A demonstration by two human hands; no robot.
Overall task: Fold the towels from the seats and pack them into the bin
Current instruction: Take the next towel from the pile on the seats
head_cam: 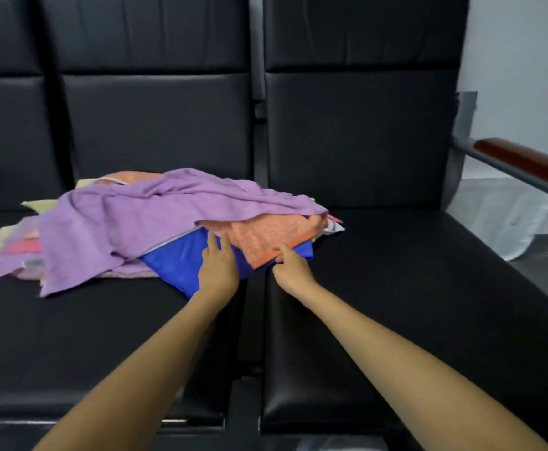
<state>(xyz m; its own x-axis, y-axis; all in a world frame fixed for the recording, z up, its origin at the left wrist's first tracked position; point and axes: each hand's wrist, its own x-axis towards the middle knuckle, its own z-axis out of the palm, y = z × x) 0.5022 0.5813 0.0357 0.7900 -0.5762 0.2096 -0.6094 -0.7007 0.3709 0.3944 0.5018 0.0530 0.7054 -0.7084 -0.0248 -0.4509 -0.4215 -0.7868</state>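
A row of black padded seats (380,271) with high backs fills the view, and at the far right there is a grey metal armrest with a brown wooden top (526,161) before a pale wall. On the middle seat lies a loose pile of towels, reaching to the gap between this seat and the right one. A purple towel (129,219) is spread over most of the pile. Under its right edge an orange towel (266,236) shows, and under that a blue towel (175,262) lies on the seat cushion. Pink and pale yellow cloth (15,242) shows at the left edge of the pile. The left hand (219,268) rests on the blue towel with its fingers (212,240) stretched out and open, the tips touching the edge of the orange towel. The right hand (290,271) is at the front corner of the orange towel and its fingers (282,252) are closed, pinching the hem of this towel. The right seat is bare.
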